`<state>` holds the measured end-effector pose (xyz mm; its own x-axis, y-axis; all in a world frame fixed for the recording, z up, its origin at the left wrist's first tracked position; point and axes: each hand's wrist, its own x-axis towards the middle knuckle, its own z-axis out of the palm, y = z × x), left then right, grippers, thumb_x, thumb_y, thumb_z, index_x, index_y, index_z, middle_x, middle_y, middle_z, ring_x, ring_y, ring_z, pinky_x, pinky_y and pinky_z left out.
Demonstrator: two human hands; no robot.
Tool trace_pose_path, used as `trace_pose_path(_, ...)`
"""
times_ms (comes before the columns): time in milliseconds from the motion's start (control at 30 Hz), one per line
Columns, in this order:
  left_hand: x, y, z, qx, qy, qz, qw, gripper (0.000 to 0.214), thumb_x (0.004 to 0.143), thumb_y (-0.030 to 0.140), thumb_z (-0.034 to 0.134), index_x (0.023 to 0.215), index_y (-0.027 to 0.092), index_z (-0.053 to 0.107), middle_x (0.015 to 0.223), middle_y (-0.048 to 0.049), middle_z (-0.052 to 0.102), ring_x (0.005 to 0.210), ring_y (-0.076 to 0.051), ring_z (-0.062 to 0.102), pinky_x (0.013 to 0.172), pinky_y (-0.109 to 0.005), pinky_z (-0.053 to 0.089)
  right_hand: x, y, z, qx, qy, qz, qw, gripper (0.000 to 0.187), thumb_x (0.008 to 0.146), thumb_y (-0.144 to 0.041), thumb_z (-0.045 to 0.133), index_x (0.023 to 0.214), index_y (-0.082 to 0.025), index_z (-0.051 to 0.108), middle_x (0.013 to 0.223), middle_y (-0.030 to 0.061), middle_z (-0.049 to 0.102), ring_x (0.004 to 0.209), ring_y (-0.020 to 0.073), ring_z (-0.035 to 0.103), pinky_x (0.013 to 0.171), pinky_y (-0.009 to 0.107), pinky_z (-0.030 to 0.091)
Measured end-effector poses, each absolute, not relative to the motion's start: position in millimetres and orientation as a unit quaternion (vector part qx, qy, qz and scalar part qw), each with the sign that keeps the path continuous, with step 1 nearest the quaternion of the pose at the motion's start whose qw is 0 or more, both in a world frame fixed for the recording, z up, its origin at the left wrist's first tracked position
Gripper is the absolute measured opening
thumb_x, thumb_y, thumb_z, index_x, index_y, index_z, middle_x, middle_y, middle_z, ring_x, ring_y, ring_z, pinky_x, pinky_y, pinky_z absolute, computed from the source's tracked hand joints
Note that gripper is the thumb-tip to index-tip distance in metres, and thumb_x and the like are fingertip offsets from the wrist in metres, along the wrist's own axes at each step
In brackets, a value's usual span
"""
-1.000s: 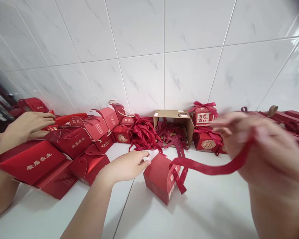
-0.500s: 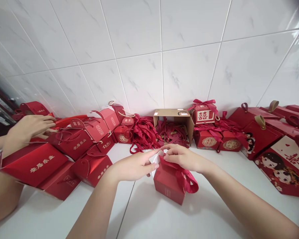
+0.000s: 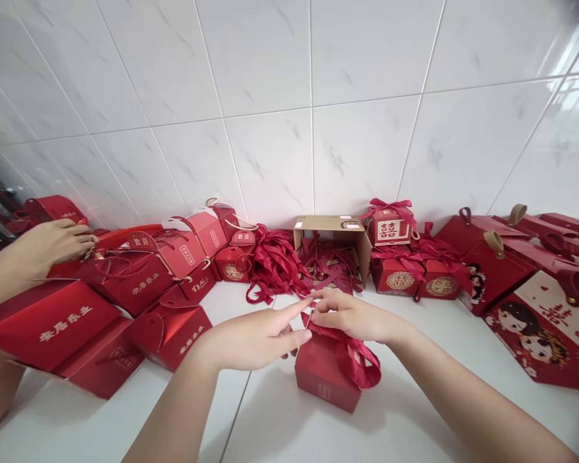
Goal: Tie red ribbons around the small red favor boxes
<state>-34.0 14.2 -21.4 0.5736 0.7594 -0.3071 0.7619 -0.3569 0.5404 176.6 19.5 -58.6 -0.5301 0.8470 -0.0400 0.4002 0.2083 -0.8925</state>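
Note:
A small red gift box stands on the white counter in front of me. A dark red ribbon loops over its top and right side. My left hand rests at the box's upper left edge, its fingers pinched on the ribbon's end. Just to the right, my right hand meets it fingertip to fingertip above the box, pinching the same ribbon.
Another person's hand rests on red boxes at the left. A cardboard carton full of ribbons stands by the tiled wall. Tied boxes and larger printed boxes line the right.
My right hand swung in from the right with the ribbon and now meets my left hand on top of the box. The box turned and sits slightly nearer me.

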Motion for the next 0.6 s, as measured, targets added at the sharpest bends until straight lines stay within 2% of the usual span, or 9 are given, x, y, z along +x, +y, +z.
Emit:
trace_pose_path(67,-36.2,18.4,-23.0,0.819,0.473,0.024,0.323,0.051,0.09,0.056,0.034,0.135,0.031,0.043,0.086,-0.0007,0.068,0.077,-0.017,0.061,0.064,-0.024,0.042,176.9,18.2,-58.5,-0.435,-0.738,0.461,0.232,0.022,0.085,-0.029,0.053,0.067,-0.019,0.061,0.122,0.0065,0.056,0.128,0.0282,0.038,0.099,0.036,0.034)
trace_pose_path(167,-32.9,25.2,-27.5,0.818,0.472,0.057,0.324,0.038,0.091,0.051,0.033,0.105,0.026,0.059,0.087,-0.0004,0.066,0.077,-0.016,0.059,0.065,-0.024,0.041,175.6,17.2,-61.4,-0.441,-0.746,0.44,0.235,0.022,0.087,-0.033,0.052,0.077,-0.019,0.065,0.13,0.0062,0.051,0.131,0.0287,0.035,0.104,0.038,0.03)
trace_pose_path(267,-26.0,29.1,-30.2,0.832,0.457,0.069,0.306,0.03,0.089,0.042,0.038,0.081,0.021,0.058,0.074,0.0011,0.059,0.063,-0.014,0.051,0.057,-0.023,0.036,173.7,18.1,-64.7,-0.432,-0.768,0.402,0.249,0.024,0.089,-0.035,0.05,0.082,-0.019,0.066,0.124,0.0084,0.053,0.125,0.0294,0.041,0.101,0.04,0.032)
trace_pose_path(400,-38.9,30.8,-24.1,0.837,0.505,0.061,0.203,0.02,0.082,0.032,0.043,0.068,0.021,0.052,0.065,0.0018,0.054,0.059,-0.014,0.047,0.053,-0.025,0.03,182.6,17.4,-57.9,-0.461,-0.767,0.328,0.303,0.032,0.094,-0.043,0.043,0.088,-0.018,0.064,0.115,0.0101,0.056,0.12,0.0277,0.043,0.101,0.041,0.031)
trace_pose_path(500,-68.6,30.5,-16.4,0.757,0.644,-0.023,0.107,0.017,0.074,0.028,0.048,0.059,0.02,0.05,0.062,-0.0025,0.058,0.06,-0.02,0.054,0.055,-0.029,0.032,203.5,6.9,-46.2,-0.499,-0.747,0.284,0.336,0.035,0.095,-0.047,0.039,0.089,-0.019,0.059,0.099,0.008,0.059,0.097,0.0232,0.053,0.085,0.036,0.041)
trace_pose_path(600,-91.7,28.3,-16.5,0.7,0.71,-0.077,0.002,0.015,0.07,0.028,0.054,0.058,0.019,0.053,0.066,-0.0096,0.063,0.071,-0.029,0.06,0.069,-0.039,0.038,228.2,-13.0,-41.5,-0.527,-0.751,0.265,0.295,0.035,0.093,-0.051,0.044,0.084,-0.02,0.058,0.09,0.0054,0.061,0.082,0.02,0.055,0.069,0.031,0.043)
